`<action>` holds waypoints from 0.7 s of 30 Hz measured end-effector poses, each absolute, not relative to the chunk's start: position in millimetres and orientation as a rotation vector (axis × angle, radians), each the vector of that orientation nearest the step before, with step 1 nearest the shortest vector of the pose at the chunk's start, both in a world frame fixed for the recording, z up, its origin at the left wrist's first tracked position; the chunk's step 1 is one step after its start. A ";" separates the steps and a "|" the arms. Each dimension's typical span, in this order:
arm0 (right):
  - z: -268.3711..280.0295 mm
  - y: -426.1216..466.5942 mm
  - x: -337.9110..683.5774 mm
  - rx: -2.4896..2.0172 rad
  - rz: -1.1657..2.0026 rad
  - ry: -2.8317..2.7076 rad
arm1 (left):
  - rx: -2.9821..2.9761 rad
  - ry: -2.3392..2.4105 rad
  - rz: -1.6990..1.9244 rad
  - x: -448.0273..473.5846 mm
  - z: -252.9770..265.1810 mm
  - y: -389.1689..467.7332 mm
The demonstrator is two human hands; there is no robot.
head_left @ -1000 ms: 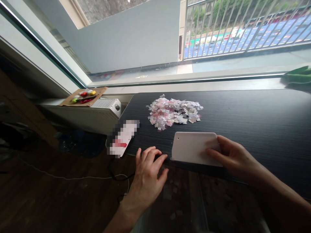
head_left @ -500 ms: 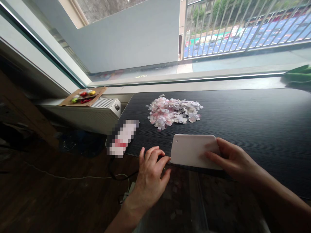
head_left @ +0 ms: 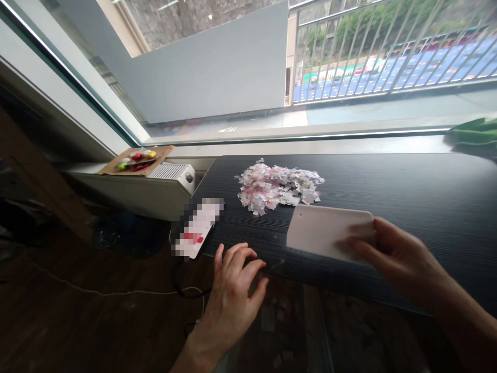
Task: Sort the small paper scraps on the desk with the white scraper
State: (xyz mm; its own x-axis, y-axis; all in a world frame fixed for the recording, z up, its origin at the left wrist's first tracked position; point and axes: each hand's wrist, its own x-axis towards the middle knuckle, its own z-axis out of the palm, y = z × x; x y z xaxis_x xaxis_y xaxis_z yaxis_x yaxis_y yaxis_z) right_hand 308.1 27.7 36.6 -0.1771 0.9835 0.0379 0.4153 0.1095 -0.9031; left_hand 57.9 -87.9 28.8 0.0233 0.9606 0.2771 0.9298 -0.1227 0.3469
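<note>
My right hand (head_left: 402, 248) grips the right end of a flat white plastic scraper (head_left: 326, 230), thumb on the near face. The scraper has rounded corners and a small hole near its upper left corner. It is tilted just over the black table (head_left: 407, 191); whether its lower edge touches the surface I cannot tell. Behind it lies a loose heap of small white and pinkish paper scraps (head_left: 272, 186). My left hand (head_left: 238, 282) is at the table's near edge, empty, fingers curved and apart.
A pixelated white and red item (head_left: 198, 228) lies at the table's left edge. Left of the table, a radiator (head_left: 171, 189) carries cardboard (head_left: 111, 166) with colourful pieces. Cables (head_left: 135, 293) run below. A window borders the far side, and something green (head_left: 476, 132) stands at the right.
My right hand has moved the scraper to the right, away from my left hand. My left hand has shifted slightly left and down. The view has tipped up a little.
</note>
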 end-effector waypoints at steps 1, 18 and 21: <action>38.5 34.2 307.8 -1.414 0.970 -1.659 | 2.207 2.043 0.692 55.6 27.7 -85.7; 55.8 68.6 308.3 -1.444 0.839 -1.736 | 2.348 2.003 0.621 42.6 12.2 -77.6; 56.5 68.6 304.5 -1.447 0.867 -1.725 | 2.352 2.010 0.609 41.6 11.4 -78.0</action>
